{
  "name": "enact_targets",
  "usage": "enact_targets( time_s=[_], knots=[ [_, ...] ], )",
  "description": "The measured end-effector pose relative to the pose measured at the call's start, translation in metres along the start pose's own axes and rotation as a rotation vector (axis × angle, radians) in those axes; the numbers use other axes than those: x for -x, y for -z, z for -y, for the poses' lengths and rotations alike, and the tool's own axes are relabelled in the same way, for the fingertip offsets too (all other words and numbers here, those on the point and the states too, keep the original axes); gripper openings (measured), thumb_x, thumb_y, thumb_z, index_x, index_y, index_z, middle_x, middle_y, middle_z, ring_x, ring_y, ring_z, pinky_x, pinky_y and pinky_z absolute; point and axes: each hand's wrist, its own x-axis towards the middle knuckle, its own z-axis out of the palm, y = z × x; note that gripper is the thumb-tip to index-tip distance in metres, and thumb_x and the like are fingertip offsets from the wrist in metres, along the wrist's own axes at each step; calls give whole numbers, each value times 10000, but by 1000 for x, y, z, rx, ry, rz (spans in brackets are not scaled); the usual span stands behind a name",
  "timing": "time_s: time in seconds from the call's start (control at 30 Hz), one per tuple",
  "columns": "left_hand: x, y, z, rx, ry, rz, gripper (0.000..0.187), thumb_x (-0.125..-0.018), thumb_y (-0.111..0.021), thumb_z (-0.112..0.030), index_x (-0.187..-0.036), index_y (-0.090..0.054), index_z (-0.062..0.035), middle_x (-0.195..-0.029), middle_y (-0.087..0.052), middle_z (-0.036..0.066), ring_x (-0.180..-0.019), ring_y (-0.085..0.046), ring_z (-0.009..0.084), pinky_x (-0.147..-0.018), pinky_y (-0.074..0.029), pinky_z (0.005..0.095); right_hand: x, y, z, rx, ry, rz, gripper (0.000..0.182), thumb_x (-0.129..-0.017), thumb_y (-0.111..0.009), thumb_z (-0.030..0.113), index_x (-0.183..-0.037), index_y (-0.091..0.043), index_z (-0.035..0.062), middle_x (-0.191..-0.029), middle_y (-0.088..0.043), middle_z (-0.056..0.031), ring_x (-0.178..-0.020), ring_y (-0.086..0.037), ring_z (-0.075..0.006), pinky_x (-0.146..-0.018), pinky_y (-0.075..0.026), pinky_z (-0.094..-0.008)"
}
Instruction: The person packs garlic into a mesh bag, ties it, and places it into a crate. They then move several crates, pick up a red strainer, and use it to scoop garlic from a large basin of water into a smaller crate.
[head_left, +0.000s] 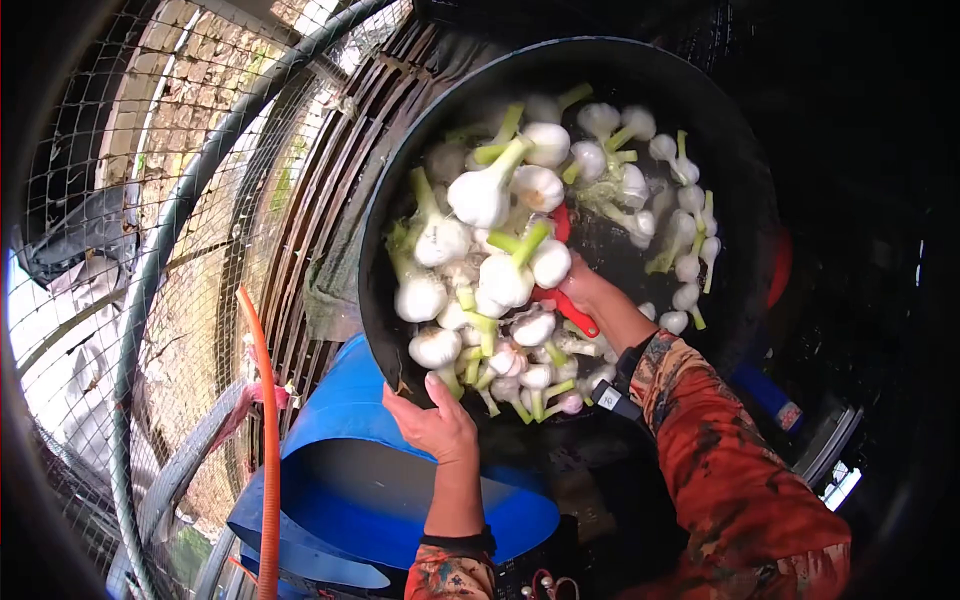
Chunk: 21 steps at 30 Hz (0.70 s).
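A wide black tub (376,300) holds water and many white garlic bulbs (482,197) with cut green stems. My right hand (578,284) reaches into it among the bulbs, its fingers closed at a curved red plastic piece (568,312). Garlic is heaped right beside that piece and hides most of it, along with my fingertips. At the tub's near left rim is my left hand (436,422), palm turned up, thumb and fingers apart, fingertips right at the rim. Smaller bulbs (688,262) float along the right side of the water.
Below the tub stands a blue barrel (345,400) with a wide mouth. An orange corrugated hose (268,450) rises at the left, before wire netting (190,260) on a curved pipe (180,200). Stacked slats (320,170) lie behind the tub. Deep shadow covers the right side.
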Motion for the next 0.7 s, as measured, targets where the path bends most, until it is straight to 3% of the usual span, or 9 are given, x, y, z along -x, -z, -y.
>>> enact_targets(
  time_s=[0.07,0.1,0.2,0.47,0.6,0.7],
  knots=[
    [-1,3,0,19,-1,23,417,-817,-551,-162,-1122,-408,85,-990,-528,230,-871,-521,351,-787,-403,386,12,-6,4,-167,-13,47,234,-857,-516,125,-1075,-525,40,-925,-604,-85,-758,-602,-159,-569,-507,-273],
    [0,4,-1,30,21,36,419,-822,-543,-176,-1121,-407,84,-1004,-522,235,-890,-517,353,-795,-398,391,20,1,6,-179,-185,174,251,-846,-534,147,-1072,-521,38,-879,-605,-67,-693,-595,-130,-481,-472,-240],
    [-1,5,-5,51,44,55,427,-833,-523,-205,-1124,-404,85,-1023,-512,243,-923,-507,357,-815,-387,397,34,-2,0,-254,-152,244,277,-824,-549,195,-1075,-516,82,-816,-576,-41,-561,-522,-110,-399,-384,-236],
    [2,5,-5,65,5,62,489,-870,-455,-305,-1144,-397,95,-1045,-503,252,-969,-485,378,-860,-364,392,104,14,-15,-346,-41,118,266,-861,-505,138,-1112,-495,50,-831,-578,-57,-558,-525,-115,-419,-399,-237],
    [0,0,7,-5,-25,47,596,-870,-443,-387,-1165,-378,126,-1103,-479,298,-1006,-475,413,-872,-362,412,153,41,-31,-453,14,105,277,-870,-506,164,-1125,-486,57,-797,-569,-61,-532,-522,-117,-407,-395,-243],
    [3,0,0,-42,63,46,722,-838,-440,-504,-1196,-366,118,-1161,-447,319,-1080,-439,428,-917,-346,417,200,62,-55,-496,80,53,269,-887,-478,199,-1124,-484,72,-747,-566,-60,-470,-501,-118,-385,-376,-239]
  ],
)
